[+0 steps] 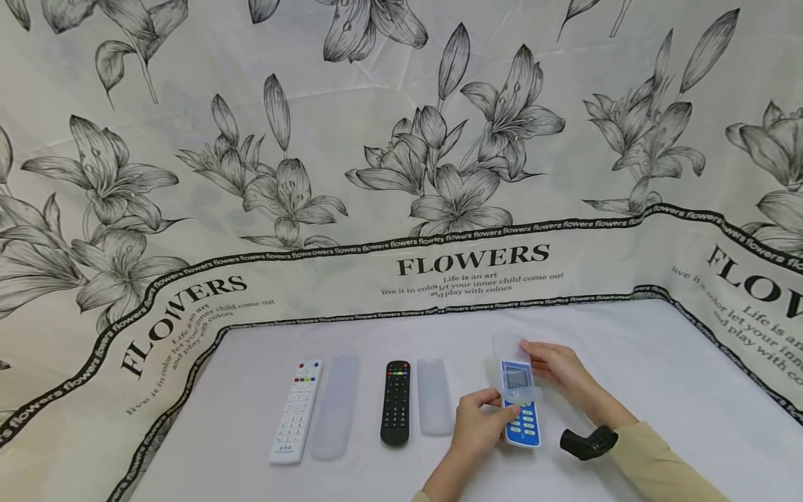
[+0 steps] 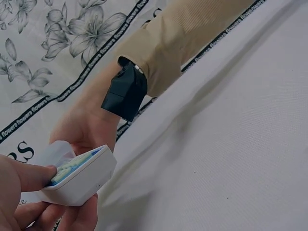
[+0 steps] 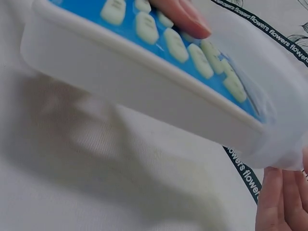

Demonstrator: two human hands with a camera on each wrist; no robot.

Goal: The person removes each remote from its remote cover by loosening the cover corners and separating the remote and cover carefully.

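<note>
A blue-and-white remote control [image 1: 523, 427] with a small grey screen is held tilted over the white table by my left hand [image 1: 478, 424]. The thumb lies on its keys and the other fingers are under its white body [image 2: 79, 187]. A translucent sleeve [image 1: 505, 345] covers the screen end, its mouth edge crossing just below the screen. My right hand [image 1: 560, 364] pinches the sleeve near its far end. In the right wrist view the milky sleeve [image 3: 284, 103] wraps around the end of the remote, while the lower keys stay bare.
Left of my hands lie a white remote [image 1: 295, 415], a long translucent sleeve [image 1: 335, 411], a black remote [image 1: 395, 404] and a shorter sleeve [image 1: 434, 397], side by side. A flower-printed curtain [image 1: 326, 279] stands behind the table. My right wrist carries a black camera [image 1: 588, 443].
</note>
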